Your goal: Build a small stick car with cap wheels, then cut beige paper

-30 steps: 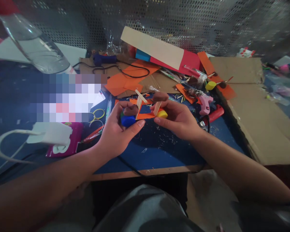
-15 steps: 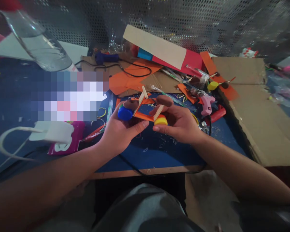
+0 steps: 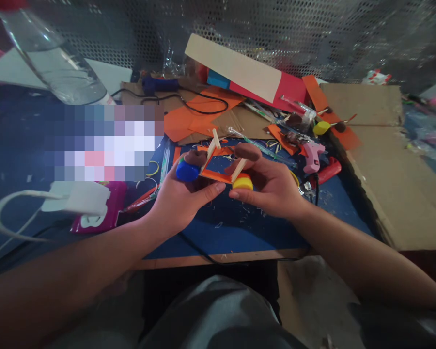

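Observation:
Between both hands, above the blue table, is a small toy car frame [image 3: 218,175] made of pale wooden sticks and orange card. A blue bottle cap [image 3: 187,171] sits at its left and a yellow bottle cap [image 3: 242,182] at its near right, like wheels. Brown round discs [image 3: 247,151] show at the far corners. My left hand [image 3: 178,196] is closed around the left side, thumb along the orange front edge. My right hand [image 3: 276,186] grips the right side, its thumb by the yellow cap. Some fingertips are hidden behind the frame.
A pink glue gun [image 3: 313,155] lies to the right near a red-handled tool [image 3: 330,172]. Cardboard [image 3: 403,179] covers the right side. A magenta power strip [image 3: 116,208] with a white plug [image 3: 82,199] and a water bottle [image 3: 63,68] stand left. Orange card scraps [image 3: 203,109] lie behind.
The camera view has shifted very slightly. Both hands keep the same hold on the toy car frame, with hardly any movement.

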{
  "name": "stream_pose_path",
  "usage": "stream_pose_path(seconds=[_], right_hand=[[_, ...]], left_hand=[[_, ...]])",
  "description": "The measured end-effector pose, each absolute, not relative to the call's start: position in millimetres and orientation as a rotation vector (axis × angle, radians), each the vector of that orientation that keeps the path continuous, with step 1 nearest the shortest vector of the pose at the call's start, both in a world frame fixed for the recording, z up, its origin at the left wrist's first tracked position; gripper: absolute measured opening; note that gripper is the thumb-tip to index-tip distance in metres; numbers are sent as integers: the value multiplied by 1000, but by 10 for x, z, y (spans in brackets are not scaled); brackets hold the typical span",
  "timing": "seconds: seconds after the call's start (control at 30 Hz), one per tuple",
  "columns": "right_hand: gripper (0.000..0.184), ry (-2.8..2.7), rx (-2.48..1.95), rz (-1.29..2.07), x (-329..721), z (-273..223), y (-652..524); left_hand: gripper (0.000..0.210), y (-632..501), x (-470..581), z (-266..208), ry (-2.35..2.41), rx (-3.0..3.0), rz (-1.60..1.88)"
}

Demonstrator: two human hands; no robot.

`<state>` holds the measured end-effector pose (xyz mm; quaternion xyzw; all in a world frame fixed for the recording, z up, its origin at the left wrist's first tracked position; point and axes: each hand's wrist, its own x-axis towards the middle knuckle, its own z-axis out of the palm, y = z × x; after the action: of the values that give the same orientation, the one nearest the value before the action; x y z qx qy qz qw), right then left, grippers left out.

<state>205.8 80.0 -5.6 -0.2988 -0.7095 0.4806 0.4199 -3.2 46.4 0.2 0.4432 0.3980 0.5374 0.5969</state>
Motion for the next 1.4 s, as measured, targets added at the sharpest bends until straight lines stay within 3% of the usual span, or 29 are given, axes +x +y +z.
stream_pose_path(seconds=[0.27,0.4,1.07,1.4], right_hand=[[53,-1688,-781,1349,2041,-44,784],[54,-1671,-822,1373,2037,-39,783],[49,-1833,-823,1034,2060,-83,743],[52,-1709,-858,1191,2008,-20,732]], left_hand=[[58,446,-43,-27,945,953,1251],[54,436,-45,-15,957,955,1214],[50,426,-6,13,862,843,1208],[26,428,-54,-44,909,959,1179]])
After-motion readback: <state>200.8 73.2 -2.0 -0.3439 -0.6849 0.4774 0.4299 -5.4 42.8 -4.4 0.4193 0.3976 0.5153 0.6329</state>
